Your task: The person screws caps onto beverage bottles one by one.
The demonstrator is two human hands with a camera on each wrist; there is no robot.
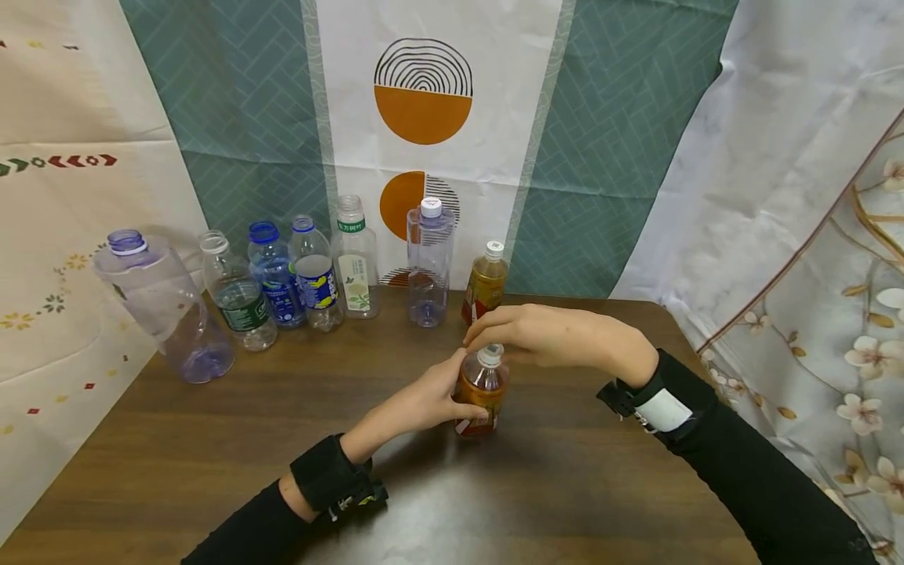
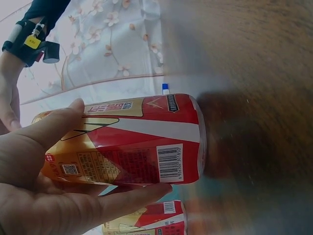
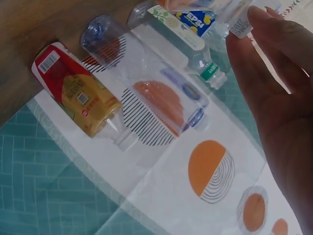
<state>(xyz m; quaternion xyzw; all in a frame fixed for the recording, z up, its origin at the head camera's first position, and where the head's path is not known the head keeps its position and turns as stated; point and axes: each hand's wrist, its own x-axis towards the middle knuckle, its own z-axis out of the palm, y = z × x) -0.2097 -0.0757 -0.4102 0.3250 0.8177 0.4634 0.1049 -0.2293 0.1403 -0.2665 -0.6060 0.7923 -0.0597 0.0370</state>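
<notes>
Left grip (image 2: pixel 54 208) around bottle (image 2: pixel 122 142), barcode (image 2: pixel 170 162) facing left wrist, hidden from head view

Clock read from view centre. Bottle (image 2: pixel 137 134) shown sideways, gripped by left hand (image 2: pixel 49 203); thumb (image 2: pixel 56 127) laid across it at 9–10 o'clock, finger (image 2: pixel 127 201) along it at 7. Base pointed to 3, toward table (image 2: pixel 269 112). Red-gold label (image 2: pixel 105 142) exposed, barcode (image 2: pixel 169 162) printed near base. Second bottle (image 2: pixel 146 221), same colours, seen at 6, partly covered. Right hand (image 2: pixel 7 100) cropped by frame edge at 9; black strap (image 2: pixel 17 48) worn at 10, yellow tag (image 2: pixel 33 42) attached. Flowered cloth (image 2: pixel 117 44) seen at 11.
</notes>
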